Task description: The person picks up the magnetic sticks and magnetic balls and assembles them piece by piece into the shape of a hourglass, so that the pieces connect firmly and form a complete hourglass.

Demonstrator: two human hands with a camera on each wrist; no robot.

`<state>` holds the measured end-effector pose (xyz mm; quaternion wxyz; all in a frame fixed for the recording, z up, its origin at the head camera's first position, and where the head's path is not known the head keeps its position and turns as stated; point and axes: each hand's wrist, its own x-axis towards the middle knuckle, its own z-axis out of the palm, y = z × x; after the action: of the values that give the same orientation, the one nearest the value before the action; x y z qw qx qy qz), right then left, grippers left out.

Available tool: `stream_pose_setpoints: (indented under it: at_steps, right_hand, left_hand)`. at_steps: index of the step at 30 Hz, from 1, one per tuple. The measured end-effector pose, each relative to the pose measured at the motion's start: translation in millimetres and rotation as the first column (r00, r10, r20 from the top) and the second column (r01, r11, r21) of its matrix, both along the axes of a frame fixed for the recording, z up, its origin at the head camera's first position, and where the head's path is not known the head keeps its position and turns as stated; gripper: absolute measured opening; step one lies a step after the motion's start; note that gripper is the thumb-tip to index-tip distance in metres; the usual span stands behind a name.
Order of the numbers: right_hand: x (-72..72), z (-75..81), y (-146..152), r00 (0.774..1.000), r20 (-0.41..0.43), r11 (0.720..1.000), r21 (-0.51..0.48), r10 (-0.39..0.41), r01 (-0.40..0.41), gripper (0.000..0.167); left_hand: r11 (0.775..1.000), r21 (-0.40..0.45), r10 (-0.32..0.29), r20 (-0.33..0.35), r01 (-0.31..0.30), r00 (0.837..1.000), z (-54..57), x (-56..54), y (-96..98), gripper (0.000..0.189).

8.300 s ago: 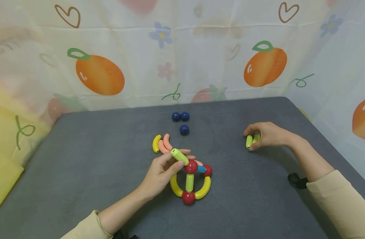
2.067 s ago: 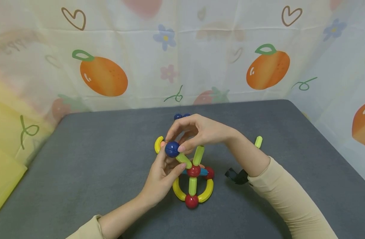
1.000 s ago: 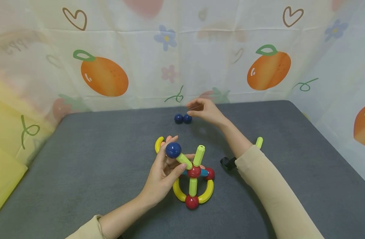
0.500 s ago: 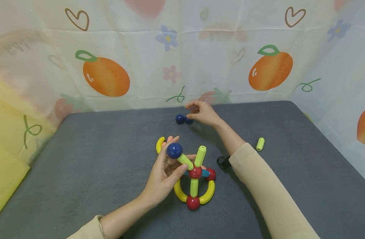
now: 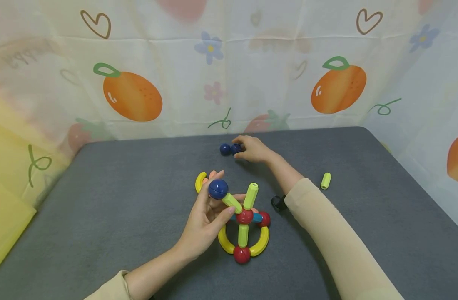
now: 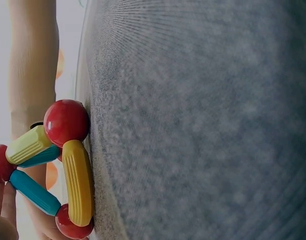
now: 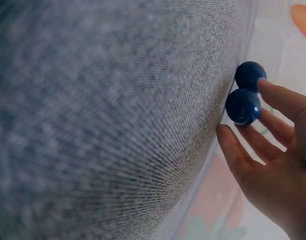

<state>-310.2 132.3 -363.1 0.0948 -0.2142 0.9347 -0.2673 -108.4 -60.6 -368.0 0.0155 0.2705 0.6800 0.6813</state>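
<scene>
On the grey table (image 5: 139, 233), the toy frame (image 5: 243, 236) is pinched by the left hand (image 5: 203, 220) near its slanted green stick (image 5: 232, 203). At the back, the right blue ball (image 5: 236, 149) is ringed by the right hand (image 5: 257, 149); whether it is gripped cannot be told. It is best pinched round its middle and lifted slowly, so the left blue ball (image 5: 225, 149) is not bumped. No brand can be read; on the cloth (image 5: 158, 25), "Happy" may be faintly spelled backward.

Grey tabletop (image 5: 101, 208), spread across 6 o'clock. White printed curtain (image 5: 180, 91), behind it at 12. Orange-fruit prints (image 5: 133, 96) at 10 and 2; a third, partly visible, at 3. Blue flower print (image 5: 209, 48) at 12, pink flower print (image 5: 213, 92) below it. Yellow fabric (image 5: 9, 212), at 9.
</scene>
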Motion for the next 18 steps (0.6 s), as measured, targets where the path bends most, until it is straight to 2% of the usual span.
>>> stream_pose_setpoints:
  at_steps: [6,13,18]
  right_hand:
    - [1.3,-0.5,-1.4,1.0,-0.01,0.998,0.054,0.023,-0.023,0.058]
    - [1.7,-3.0,0.0,0.999,-0.044,0.997,0.065,-0.027,0.03,0.04]
    - [2.3,-1.9,0.6,0.998,-0.041,0.997,0.047,-0.054,0.056,0.037]
  left_hand:
    - [1.0,-0.003,0.017,0.006,-0.017,1.0,-0.2,0.0,-0.1,0.07]
    - [1.0,-0.004,0.012,0.014,-0.012,1.0,-0.5,0.6,-0.2,0.07]
    - [1.0,-0.01,0.015,0.004,-0.015,1.0,-0.6,0.5,-0.3,0.07]
